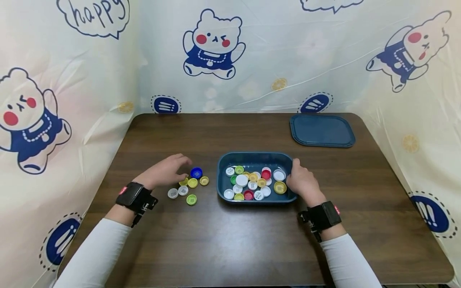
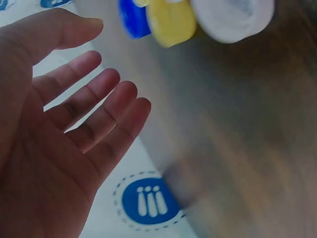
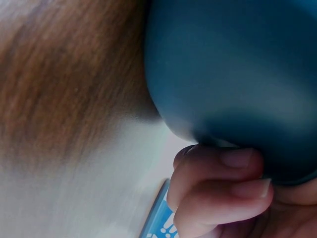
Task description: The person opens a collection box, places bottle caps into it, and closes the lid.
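Note:
My right hand [image 1: 301,180] grips the right end of a dark blue box [image 1: 221,172], its fingers curled against the outer wall in the right wrist view. Several bottle caps lie in the box, such as a white cap [image 1: 241,180], a red cap [image 1: 266,174] and a large yellow cap [image 1: 280,187]. To the left, my left hand [image 1: 163,172] is over the edge of a loose group of caps, fingers relaxed and apart, holding nothing. That group has a blue cap [image 1: 196,173], a green cap [image 1: 191,199], white caps [image 1: 173,193] and yellow caps [image 1: 204,181].
A flat blue lid [image 1: 322,131] lies at the back right of the brown wooden table [image 1: 223,248]. Behind and beside the table hangs a pale curtain [image 1: 266,48] printed with bears. Each wrist wears a black strap with a camera.

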`<control>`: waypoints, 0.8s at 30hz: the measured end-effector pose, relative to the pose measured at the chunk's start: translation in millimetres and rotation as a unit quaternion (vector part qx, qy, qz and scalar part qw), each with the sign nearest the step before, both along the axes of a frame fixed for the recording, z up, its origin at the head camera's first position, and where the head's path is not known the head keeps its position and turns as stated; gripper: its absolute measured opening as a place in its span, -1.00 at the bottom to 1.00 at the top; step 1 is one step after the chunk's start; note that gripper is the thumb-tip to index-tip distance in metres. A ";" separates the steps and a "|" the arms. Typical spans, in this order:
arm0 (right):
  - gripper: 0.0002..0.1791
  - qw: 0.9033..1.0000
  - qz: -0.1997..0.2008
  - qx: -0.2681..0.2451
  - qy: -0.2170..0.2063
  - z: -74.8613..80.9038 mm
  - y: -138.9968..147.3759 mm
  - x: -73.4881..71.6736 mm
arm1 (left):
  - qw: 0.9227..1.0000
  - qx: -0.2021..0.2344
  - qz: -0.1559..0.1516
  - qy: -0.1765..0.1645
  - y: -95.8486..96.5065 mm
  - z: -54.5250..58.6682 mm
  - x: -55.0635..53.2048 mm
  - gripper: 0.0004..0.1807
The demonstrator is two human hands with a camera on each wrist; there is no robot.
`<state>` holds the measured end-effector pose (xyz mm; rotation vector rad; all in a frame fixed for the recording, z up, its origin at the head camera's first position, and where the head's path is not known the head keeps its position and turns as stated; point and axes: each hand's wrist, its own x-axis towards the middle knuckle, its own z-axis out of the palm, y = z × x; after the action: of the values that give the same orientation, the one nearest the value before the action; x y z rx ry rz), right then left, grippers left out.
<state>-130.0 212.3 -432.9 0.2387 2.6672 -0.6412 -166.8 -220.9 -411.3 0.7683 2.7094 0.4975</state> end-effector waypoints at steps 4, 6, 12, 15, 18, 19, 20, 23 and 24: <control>-0.38 1.000 0.000 -0.001 0.000 -1.1 0.6 -0.2 | 1.000 -0.009 -0.020 -0.009 6.4 -7.9 -5.9 -0.53; -0.37 1.000 0.001 -0.004 0.000 -1.1 0.8 -0.2 | 0.999 -0.020 -0.027 -0.017 10.7 -8.9 -8.8 -0.52; -0.37 1.000 0.000 -0.007 0.001 -2.4 1.6 0.0 | 0.998 -0.045 -0.043 -0.029 25.3 -11.2 -17.6 -0.55; -0.37 1.000 -0.002 -0.008 0.003 -3.1 1.8 0.2 | 0.997 -0.056 -0.050 -0.027 32.0 -12.5 -19.7 -0.58; -0.37 1.000 -0.002 -0.010 0.004 -3.8 2.1 0.0 | 0.996 -0.073 -0.052 -0.023 37.4 -13.7 -20.4 -0.60; -0.37 1.000 -0.001 -0.010 0.004 -4.1 2.3 -0.2 | 0.995 -0.078 -0.051 -0.024 38.7 -13.8 -20.3 -0.60; -0.37 1.000 -0.001 -0.011 0.004 -4.3 2.5 -0.5 | 0.995 -0.081 -0.052 -0.022 39.5 -13.9 -20.3 -0.61; -0.36 1.000 0.001 -0.012 0.004 -3.9 3.0 -1.1 | 0.995 -0.082 -0.055 -0.024 41.5 -14.2 -20.8 -0.67; -0.36 1.000 0.002 -0.012 0.004 -3.5 3.2 -1.2 | 0.995 -0.080 -0.056 -0.027 42.0 -13.9 -21.2 -0.69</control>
<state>-131.3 215.5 -436.4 0.2256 2.6652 -0.6735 -188.0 -179.0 -425.1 0.8444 2.6015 0.2678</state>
